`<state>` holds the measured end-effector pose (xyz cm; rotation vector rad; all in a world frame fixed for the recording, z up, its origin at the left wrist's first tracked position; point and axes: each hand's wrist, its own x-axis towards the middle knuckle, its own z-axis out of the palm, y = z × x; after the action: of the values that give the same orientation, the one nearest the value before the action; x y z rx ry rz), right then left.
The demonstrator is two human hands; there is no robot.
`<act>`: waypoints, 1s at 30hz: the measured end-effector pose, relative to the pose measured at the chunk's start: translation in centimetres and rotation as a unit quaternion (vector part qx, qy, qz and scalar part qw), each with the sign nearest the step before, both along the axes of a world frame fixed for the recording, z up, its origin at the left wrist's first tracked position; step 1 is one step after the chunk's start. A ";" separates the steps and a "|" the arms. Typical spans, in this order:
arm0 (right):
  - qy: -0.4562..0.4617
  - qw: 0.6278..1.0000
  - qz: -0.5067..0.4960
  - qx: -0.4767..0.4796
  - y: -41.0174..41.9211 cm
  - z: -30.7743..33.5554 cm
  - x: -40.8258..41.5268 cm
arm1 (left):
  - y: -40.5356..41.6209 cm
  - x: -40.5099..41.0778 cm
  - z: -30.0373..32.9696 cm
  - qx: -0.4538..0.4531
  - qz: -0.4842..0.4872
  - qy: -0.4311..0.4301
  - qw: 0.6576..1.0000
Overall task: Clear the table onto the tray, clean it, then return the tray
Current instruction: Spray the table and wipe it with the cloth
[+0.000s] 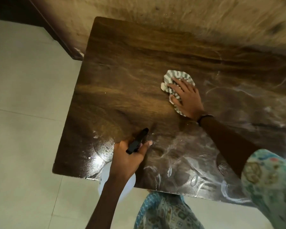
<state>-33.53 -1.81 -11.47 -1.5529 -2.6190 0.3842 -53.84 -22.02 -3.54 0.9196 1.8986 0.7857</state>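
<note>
White spray bottle (106, 176) at the near left corner of the tabletop (122, 90), body mostly hidden under the left hand (129, 159); contents not visible. Left fingers (146, 145) wrapped round its black trigger head (137, 141). Right hand (186, 98), fingers spread flat, pressing striped cloth (175, 80) mid-tabletop.

Table (122, 90): dark wood-grain top, glossy, streaked with whitish wet smears on the near-right part. Cloth (175, 80): grey-and-white striped, crumpled, lying flat on table centre. Spray bottle (137, 141): black nozzle, pale translucent body, at table's near edge.
</note>
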 end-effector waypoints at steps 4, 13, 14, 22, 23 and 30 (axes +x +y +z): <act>0.001 0.998 0.061 -0.008 -1.6 0.0 -6.2 | -1.1 0.5 -0.1 -0.013 0.008 0.001 1.000; -0.029 0.969 0.242 -0.043 -5.8 0.1 1.5 | -3.5 2.0 -0.1 -0.030 -0.019 -0.018 0.999; -0.029 0.975 0.216 -0.047 -5.1 0.2 2.7 | -3.6 2.2 -0.1 -0.025 -0.019 -0.016 0.999; 0.018 1.000 -0.006 -0.018 -3.3 -0.6 -1.4 | -5.3 5.0 -1.4 -0.023 -0.013 -0.007 1.000; 0.014 1.000 -0.004 -0.021 -3.3 -0.6 -1.3 | -5.6 5.5 -1.5 -0.021 -0.016 -0.001 1.000; 0.011 0.998 0.052 -0.041 -3.6 0.2 -0.1 | -8.1 7.7 -2.2 -0.013 0.016 0.022 1.000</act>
<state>-33.64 -5.40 -11.29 -1.4295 -2.7064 0.5182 -46.13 -30.13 -5.72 0.9000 1.9608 0.7643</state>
